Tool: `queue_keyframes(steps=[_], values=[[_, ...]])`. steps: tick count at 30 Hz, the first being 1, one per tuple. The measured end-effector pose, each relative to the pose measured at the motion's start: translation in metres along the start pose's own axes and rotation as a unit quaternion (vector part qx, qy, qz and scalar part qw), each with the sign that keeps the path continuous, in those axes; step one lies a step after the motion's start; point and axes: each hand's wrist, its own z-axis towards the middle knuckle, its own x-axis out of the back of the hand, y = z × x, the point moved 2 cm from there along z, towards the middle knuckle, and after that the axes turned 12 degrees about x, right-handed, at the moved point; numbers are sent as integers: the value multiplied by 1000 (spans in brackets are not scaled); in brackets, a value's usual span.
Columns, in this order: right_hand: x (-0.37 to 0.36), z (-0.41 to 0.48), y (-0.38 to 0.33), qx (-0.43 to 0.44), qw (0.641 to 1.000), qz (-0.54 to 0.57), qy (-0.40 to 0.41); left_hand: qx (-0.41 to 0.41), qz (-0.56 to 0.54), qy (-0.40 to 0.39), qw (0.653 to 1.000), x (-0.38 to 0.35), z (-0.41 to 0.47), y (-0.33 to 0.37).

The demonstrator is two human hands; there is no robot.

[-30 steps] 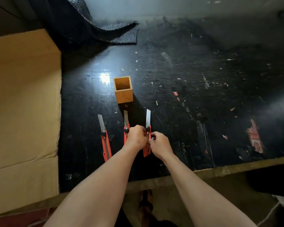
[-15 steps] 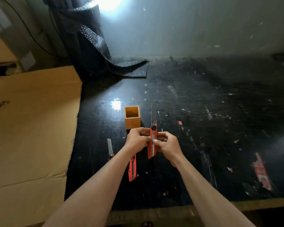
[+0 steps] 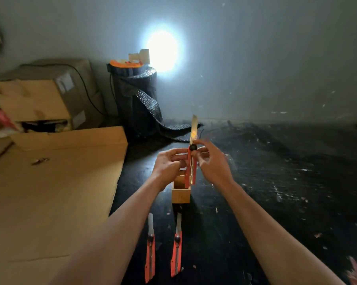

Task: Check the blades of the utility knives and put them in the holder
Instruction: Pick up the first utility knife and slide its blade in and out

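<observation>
I hold a red utility knife (image 3: 191, 167) upright in front of me, its long blade (image 3: 194, 128) extended and pointing up. My left hand (image 3: 167, 169) grips the handle from the left and my right hand (image 3: 211, 163) from the right, fingers near the black lock knob. Just below and behind the knife stands the small square wooden holder (image 3: 180, 195), partly hidden by my hands. Two more red utility knives (image 3: 150, 251) (image 3: 176, 248) lie side by side on the black table, blades out, pointing toward the holder.
A large flat cardboard box (image 3: 50, 192) covers the left side of the black scuffed table (image 3: 276, 192). A black mesh roll (image 3: 136, 103) stands at the back by the wall, with more boxes (image 3: 40, 99) behind on the left. A bright light spot glares on the wall.
The knife has been raised higher and held upright in both hands, and my head has tilted up, so the holder and the two lying knives sit lower in view.
</observation>
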Motion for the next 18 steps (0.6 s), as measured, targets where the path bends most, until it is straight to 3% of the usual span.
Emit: queue_keyframes(steps=[5, 12, 18], values=[[4, 32, -19, 62, 996, -64, -5, -29, -9, 9, 999, 7, -1, 34], [8, 36, -16, 66, 993, -82, -57, -19, -53, 16, 998, 11, 7, 41], [13, 26, -16, 34, 997, -54, -39, 8, -68, 7, 998, 6, 13, 49]])
